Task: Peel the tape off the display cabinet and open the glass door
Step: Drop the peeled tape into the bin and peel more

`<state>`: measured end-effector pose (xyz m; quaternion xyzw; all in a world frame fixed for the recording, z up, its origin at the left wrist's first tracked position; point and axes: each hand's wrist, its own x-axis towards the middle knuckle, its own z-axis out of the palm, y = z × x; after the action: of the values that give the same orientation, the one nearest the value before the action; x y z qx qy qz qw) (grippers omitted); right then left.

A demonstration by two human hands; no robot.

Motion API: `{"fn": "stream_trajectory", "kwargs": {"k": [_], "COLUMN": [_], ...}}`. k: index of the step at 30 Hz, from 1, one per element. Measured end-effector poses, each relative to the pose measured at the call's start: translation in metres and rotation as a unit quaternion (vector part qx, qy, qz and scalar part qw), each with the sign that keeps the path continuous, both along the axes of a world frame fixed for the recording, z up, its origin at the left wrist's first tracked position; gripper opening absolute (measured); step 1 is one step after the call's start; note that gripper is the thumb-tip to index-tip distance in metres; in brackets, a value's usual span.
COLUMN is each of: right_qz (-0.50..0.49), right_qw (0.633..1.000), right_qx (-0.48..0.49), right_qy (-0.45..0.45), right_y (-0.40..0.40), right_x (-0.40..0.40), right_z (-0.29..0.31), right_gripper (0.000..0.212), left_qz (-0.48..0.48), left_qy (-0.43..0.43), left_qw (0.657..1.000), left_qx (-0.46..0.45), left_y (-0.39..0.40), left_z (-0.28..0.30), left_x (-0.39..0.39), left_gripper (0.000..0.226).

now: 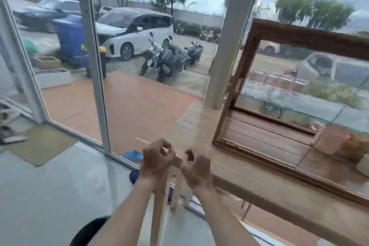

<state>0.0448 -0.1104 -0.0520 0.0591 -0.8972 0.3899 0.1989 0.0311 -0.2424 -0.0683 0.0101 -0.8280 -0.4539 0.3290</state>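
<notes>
Over the tabletop corner: both hands are hovering close together, frame's pretty motion-blurred.
Left hand point(157, 158): fingers are curling into a loose ring, thumb and forefinger nearly touching. Can't tell if anything's pinched in there.
Right hand point(196, 168): also half-curled, fingertips bending inward, sitting just beside the left one. Grip looks loose, can't make out any tape in it either.
Tape: honestly can't spot it anywhere, too blurry.
Cabinet point(257, 32): dark wood frame, standing on the tabletop point(249, 177) to the right of the hands, well apart from them, up against the window.
Glass door point(311, 94): is looking shut as far as I can tell, though the smear makes it hard to be sure.
Inside: a glass shelf point(299, 106) is running across the middle with a row of clear jars point(279, 81) on it, and a pink mug point(330, 140) is sitting on the wooden floor below.
Outside the window: a white van point(135, 30), a few scooters point(171, 58) and a blue bin point(72, 40) are parked out there.
Floor: blue slipper point(133, 156) is lying by the window frame.
</notes>
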Motion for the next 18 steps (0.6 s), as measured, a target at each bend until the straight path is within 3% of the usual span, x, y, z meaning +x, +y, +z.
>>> {"fn": "stream_trajectory", "kwargs": {"k": [4, 8, 13, 18], "right_qz": [0.116, 0.187, 0.217, 0.225], "right_qw": [0.992, 0.975, 0.953, 0.937], "right_qx": [0.054, 0.07, 0.065, 0.069], "right_qy": [-0.007, -0.096, -0.2, -0.258], "right_y": [-0.091, -0.155, -0.205, -0.233], "right_x": [0.005, 0.015, 0.029, 0.03], "right_z": [-0.039, -0.096, -0.164, -0.205], "right_gripper": [0.012, 0.015, 0.019, 0.031], "left_qz": [0.14, 0.21, 0.251, 0.278], "left_qy": [-0.059, -0.17, -0.306, -0.371], "left_qw": [0.987, 0.959, 0.913, 0.877], "left_qx": [0.046, 0.08, 0.1, 0.126], "left_y": [-0.102, -0.181, -0.225, -0.239], "left_z": [-0.043, -0.106, -0.177, -0.222], "left_x": [0.031, 0.075, 0.12, 0.127], "left_gripper": [0.018, 0.013, 0.005, 0.01]}}
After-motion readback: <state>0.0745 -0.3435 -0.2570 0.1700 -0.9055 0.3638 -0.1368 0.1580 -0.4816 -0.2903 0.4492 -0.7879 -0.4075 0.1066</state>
